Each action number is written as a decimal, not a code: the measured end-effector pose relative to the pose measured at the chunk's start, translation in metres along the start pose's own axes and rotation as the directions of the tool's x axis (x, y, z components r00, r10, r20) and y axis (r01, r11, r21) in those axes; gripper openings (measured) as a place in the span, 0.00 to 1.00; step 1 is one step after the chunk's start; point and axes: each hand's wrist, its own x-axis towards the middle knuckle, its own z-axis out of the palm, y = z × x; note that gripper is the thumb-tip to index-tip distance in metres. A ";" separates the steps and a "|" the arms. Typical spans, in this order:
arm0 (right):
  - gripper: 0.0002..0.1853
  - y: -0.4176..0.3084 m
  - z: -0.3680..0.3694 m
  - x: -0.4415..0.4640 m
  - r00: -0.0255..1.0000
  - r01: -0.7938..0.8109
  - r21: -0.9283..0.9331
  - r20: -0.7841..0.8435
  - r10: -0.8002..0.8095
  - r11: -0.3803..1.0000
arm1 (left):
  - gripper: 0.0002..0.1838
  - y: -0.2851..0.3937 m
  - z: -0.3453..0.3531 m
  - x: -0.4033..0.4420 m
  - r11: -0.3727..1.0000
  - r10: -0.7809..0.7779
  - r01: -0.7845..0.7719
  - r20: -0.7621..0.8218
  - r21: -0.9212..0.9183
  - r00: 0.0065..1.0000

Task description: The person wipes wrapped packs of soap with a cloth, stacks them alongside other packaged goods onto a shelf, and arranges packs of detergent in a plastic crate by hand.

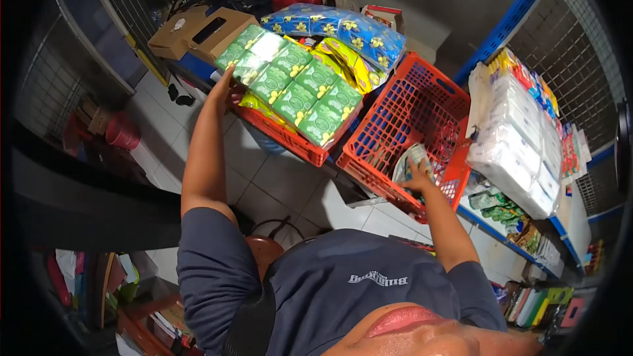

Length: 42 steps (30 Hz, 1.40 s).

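Green flower-printed packs (293, 86): eleven o'clock, left hand (229, 87) at edge, fingers partly hidden; cannot tell if gripping.
Pale packet (417, 155): three o'clock, inside red crate (366, 177), partly covered by right hand (419, 178); grasp unclear.

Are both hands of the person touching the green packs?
No, the left hand touches the green packs, but the right hand reaches into a red crate.

Dark shirt (359, 257): pale chest lettering (378, 279), upside down in view, starts "Bul" and seems to end "ng", middle letters uncertain, smaller line beside it too fine to read; print on green packs (295, 86) likewise illegible.
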 end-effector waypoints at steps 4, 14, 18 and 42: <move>0.53 0.011 -0.001 0.009 0.999 0.053 -0.128 0.010 -0.052 0.990 | 0.34 0.002 0.017 0.014 0.979 -0.204 0.200 0.099 0.046 0.974; 0.33 -0.019 -0.040 0.009 0.984 0.124 0.555 -0.175 -0.031 0.822 | 0.22 0.056 0.057 -0.057 0.693 0.399 -0.148 0.204 -0.706 0.894; 0.31 -0.069 -0.082 -0.053 0.795 0.580 0.669 -0.589 -0.145 0.466 | 0.21 0.064 0.049 -0.074 0.226 0.965 -0.974 0.129 0.027 0.228; 0.42 -0.135 -0.136 -0.225 0.083 0.652 -0.290 -0.891 -0.447 0.700 | 0.37 0.032 0.182 -0.275 0.587 0.763 -0.126 0.494 -0.800 0.416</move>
